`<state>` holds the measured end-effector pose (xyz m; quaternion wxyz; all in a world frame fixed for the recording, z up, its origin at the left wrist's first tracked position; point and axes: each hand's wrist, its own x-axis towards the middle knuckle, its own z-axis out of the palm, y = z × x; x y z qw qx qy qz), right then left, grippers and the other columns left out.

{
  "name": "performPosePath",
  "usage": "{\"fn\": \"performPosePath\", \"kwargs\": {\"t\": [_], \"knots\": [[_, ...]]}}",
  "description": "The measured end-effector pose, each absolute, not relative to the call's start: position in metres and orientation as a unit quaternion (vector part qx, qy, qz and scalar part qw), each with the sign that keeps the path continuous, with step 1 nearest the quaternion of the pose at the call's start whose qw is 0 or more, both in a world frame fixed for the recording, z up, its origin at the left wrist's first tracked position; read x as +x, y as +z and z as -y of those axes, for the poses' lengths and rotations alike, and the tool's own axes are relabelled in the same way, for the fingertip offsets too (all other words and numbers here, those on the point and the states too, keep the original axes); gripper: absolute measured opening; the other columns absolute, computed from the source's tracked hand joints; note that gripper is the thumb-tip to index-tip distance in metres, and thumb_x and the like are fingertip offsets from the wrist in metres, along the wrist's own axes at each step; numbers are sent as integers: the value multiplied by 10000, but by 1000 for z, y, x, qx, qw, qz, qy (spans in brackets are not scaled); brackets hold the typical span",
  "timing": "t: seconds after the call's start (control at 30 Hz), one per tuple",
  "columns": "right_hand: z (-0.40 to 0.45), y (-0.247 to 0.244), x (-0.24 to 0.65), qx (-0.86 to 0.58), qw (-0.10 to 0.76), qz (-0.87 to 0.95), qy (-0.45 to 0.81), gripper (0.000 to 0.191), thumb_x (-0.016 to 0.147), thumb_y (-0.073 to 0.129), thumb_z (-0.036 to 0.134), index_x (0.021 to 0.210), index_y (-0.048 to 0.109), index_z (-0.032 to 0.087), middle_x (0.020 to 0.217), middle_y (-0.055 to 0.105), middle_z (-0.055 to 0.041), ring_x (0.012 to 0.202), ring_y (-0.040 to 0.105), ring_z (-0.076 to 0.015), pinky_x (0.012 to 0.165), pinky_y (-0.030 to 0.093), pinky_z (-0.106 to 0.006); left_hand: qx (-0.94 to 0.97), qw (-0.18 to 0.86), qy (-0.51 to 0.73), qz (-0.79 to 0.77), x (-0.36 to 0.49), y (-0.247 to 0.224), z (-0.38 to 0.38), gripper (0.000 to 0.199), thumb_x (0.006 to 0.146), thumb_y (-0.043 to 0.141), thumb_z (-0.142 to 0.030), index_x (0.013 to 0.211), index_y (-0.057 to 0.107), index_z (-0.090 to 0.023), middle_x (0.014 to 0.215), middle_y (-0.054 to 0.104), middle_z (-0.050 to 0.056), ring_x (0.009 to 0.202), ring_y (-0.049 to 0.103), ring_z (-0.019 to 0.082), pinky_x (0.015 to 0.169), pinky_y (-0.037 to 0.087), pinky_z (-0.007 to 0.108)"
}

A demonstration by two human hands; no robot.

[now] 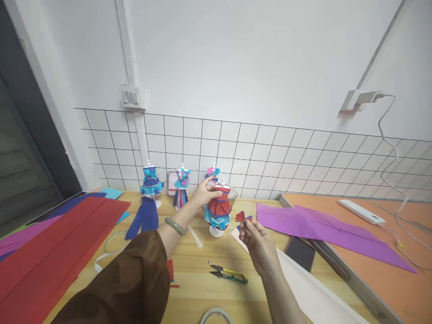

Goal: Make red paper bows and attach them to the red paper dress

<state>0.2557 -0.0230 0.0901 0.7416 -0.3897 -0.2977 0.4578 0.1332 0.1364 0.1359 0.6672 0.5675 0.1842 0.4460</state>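
Note:
My left hand (203, 196), with a bracelet on its wrist, grips the top of a miniature dress form (220, 208). Its thumb lies across the red bodice, and some of its fingers are hidden behind. The form stands upright on a white base and wears a red ruffled layer over a blue skirt with a light blue bow (218, 224). Pinched in my right hand (257, 240) is a small pleated paper bow (240, 217), red with dark blue edges, held a little to the right of the form and apart from it.
Several more dressed forms (150, 183) stand along the grid wall. Yellow-handled thread snips (229, 273) and a tape roll (216, 316) lie in front. Red paper (60, 243) covers the left, purple paper (324, 227) the right, near a dark phone (300, 253).

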Motion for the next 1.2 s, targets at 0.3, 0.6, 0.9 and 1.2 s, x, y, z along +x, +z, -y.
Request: {"fn": "performPosePath", "kwargs": {"t": [0.3, 0.6, 0.9, 1.2], "knots": [[32, 94, 225, -370, 726, 309, 491, 142, 662, 712, 310, 683, 634, 193, 678, 591, 10, 562, 494, -85, 532, 416, -206, 551, 679, 427, -230, 84, 142, -93, 885, 545, 728, -66, 1311, 291, -133, 826, 679, 65, 741, 619, 148, 759, 461, 311], [35, 100, 198, -378, 720, 307, 495, 207, 580, 757, 328, 684, 640, 192, 677, 633, -2, 549, 532, -101, 524, 431, -227, 600, 635, 443, -201, 65, 127, -71, 853, 570, 733, -135, 1307, 303, -139, 928, 638, 85, 868, 593, 173, 823, 439, 327], [35, 89, 195, -432, 711, 334, 442, 237, 583, 741, 365, 696, 653, 176, 681, 630, -18, 592, 541, -135, 590, 441, -274, 674, 564, 440, -186, 61, 116, -71, 830, 596, 726, -197, 1313, 308, -165, 1082, 580, 124, 983, 560, 213, 914, 391, 375], [41, 84, 192, -480, 659, 420, 397, 194, 624, 711, 354, 658, 683, 166, 532, 565, 20, 507, 437, -101, 510, 338, -233, 722, 551, 391, -147, 47, 105, -63, 937, 573, 736, -171, 1353, 225, -268, 1318, 403, 105, 1238, 340, 231, 1013, 293, 367]]}}
